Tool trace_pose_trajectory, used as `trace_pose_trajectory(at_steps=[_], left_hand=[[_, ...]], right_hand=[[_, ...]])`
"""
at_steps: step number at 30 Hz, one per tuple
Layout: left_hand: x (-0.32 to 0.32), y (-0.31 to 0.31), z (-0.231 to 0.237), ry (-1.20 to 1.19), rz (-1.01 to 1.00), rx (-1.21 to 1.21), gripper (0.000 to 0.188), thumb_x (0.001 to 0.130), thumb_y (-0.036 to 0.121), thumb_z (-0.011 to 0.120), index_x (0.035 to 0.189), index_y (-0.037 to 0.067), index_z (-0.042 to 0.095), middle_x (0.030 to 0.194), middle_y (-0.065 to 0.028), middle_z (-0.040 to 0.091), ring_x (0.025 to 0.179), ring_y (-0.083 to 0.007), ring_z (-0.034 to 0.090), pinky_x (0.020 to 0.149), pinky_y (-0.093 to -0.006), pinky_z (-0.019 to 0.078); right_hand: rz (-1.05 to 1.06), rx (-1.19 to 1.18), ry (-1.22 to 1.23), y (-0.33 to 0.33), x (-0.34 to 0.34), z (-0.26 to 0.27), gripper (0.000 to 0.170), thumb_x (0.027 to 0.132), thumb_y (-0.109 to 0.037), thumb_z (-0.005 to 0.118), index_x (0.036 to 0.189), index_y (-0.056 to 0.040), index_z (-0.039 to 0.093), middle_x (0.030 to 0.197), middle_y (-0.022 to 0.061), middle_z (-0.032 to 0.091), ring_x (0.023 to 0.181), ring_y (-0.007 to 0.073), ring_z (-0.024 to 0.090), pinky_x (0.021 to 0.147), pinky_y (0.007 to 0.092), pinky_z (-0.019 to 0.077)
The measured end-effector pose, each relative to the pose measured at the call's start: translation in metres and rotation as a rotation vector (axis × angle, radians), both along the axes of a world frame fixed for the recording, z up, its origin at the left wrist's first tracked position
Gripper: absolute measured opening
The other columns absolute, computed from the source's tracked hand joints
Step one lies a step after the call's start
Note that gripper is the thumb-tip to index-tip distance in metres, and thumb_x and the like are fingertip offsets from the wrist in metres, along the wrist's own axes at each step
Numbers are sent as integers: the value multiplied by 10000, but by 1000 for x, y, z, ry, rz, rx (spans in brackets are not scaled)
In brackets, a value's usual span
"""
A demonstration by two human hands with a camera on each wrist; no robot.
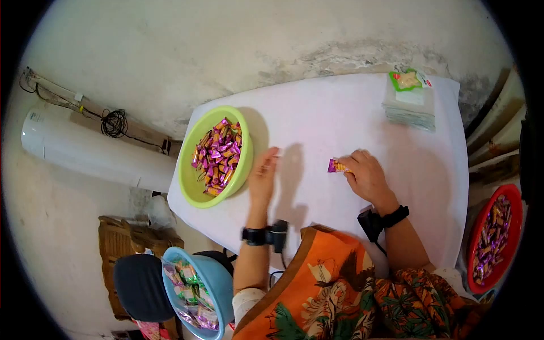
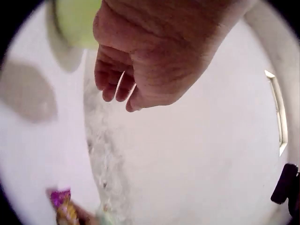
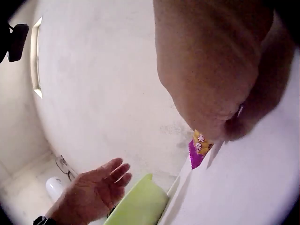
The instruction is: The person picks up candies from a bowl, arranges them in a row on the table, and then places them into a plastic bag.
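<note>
right grip (image 1: 365,174) pinches packet (image 1: 337,165) — white table (image 1: 317,116), flaking wall (image 1: 351,55)

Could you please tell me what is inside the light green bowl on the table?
Inside the light green bowl lies a heap of small purple-and-orange wrapped packets. Whatever lies under the top layer is covered and cannot be seen.

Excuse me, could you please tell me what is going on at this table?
A person's right hand holds one purple-and-yellow wrapped snack over the white-covered table. The left hand, with nothing visible in it, is beside a light green basin of similar wrapped snacks. A stack of flat bags lies at the far right corner, and a red basin beyond the table's right side holds more purple packets.
</note>
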State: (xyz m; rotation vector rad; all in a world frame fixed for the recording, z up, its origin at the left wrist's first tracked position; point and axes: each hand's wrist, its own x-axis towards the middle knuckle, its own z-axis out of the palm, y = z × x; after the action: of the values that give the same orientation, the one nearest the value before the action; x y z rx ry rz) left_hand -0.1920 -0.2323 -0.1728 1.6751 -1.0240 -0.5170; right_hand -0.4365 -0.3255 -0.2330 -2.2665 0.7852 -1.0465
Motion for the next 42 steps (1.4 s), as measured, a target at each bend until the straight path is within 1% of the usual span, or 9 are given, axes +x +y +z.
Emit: trace_pose_trajectory(at_steps=[5, 7, 9, 12, 16, 22, 24, 32, 42], left_hand=[[128, 7, 38, -360, 112, 57, 238, 857, 121, 599, 1073, 31, 649, 1027, -116, 653, 945, -202, 614, 815, -305, 483], [154, 5, 50, -734, 203, 395, 232, 847, 131, 579, 1038, 26, 661, 1050, -167, 641, 962, -259, 622, 835, -339, 480], [177, 2, 53, -693, 202, 520, 246, 828, 140, 577, 1022, 16, 664, 1093, -202, 619, 976, -315, 612, 859, -372, 473], [192, 3, 43, -934, -5, 595, 277, 799, 92, 544, 1039, 56, 678, 1255, -205, 530, 1125, -342, 538, 960, -392, 417], [188, -6, 42, -786, -169, 675, 280, 798, 77, 554, 1051, 39, 666, 1251, -156, 541, 1153, -326, 507, 1000, -366, 382], [225, -2, 22, -1242, -328, 839, 313, 827, 56, 485, 1090, 60, 656, 1312, -210, 478, 1225, -350, 447, 1019, -389, 368], [200, 6, 35, -900, 6, 609, 318, 843, 79, 500, 1122, -20, 616, 1191, -199, 562, 1168, -342, 489, 1013, -362, 362], [109, 59, 56, -266, 56, 87, 353, 938, 142, 469, 1241, -32, 523, 1234, -128, 558, 1161, -197, 512, 1000, -331, 389], [-74, 48, -34, 573, -422, 70, 403, 928, 263, 530, 1254, 27, 539, 1330, -67, 484, 1189, -192, 483, 970, -322, 388]], right_hand=[[-57, -56, 0, -1, 0, -3, 266, 680, 13, 627, 938, -49, 633, 860, 110, 540, 853, 298, 512, 711, 390, 420], [-67, -80, -3, -3, 0, -6, 253, 681, 11, 626, 927, -49, 637, 870, 111, 539, 859, 299, 511, 712, 390, 418], [-65, -76, 2, -3, -1, -5, 250, 681, 9, 627, 925, -47, 636, 876, 112, 540, 864, 300, 511, 718, 390, 417], [-60, -51, 11, -3, -3, -2, 237, 685, -2, 625, 916, -54, 642, 897, 105, 545, 897, 295, 510, 750, 395, 415], [-63, -32, 14, -2, -3, -3, 223, 695, -16, 622, 912, -59, 646, 927, 95, 553, 938, 285, 507, 785, 397, 412], [-54, -3, 49, -2, -4, -2, 215, 719, -36, 630, 932, -63, 641, 935, 86, 555, 959, 276, 504, 811, 386, 402], [-55, -3, 56, -2, -4, -3, 224, 720, -39, 632, 943, -64, 639, 936, 85, 554, 960, 274, 504, 811, 387, 401], [-69, -66, 29, 0, -4, 12, 350, 714, -94, 665, 1059, -69, 609, 1034, 101, 566, 1021, 290, 498, 864, 401, 388], [138, -124, -130, 15, 11, 20, 380, 748, -124, 655, 1120, -75, 591, 1055, 103, 581, 1016, 294, 517, 904, 416, 373]])
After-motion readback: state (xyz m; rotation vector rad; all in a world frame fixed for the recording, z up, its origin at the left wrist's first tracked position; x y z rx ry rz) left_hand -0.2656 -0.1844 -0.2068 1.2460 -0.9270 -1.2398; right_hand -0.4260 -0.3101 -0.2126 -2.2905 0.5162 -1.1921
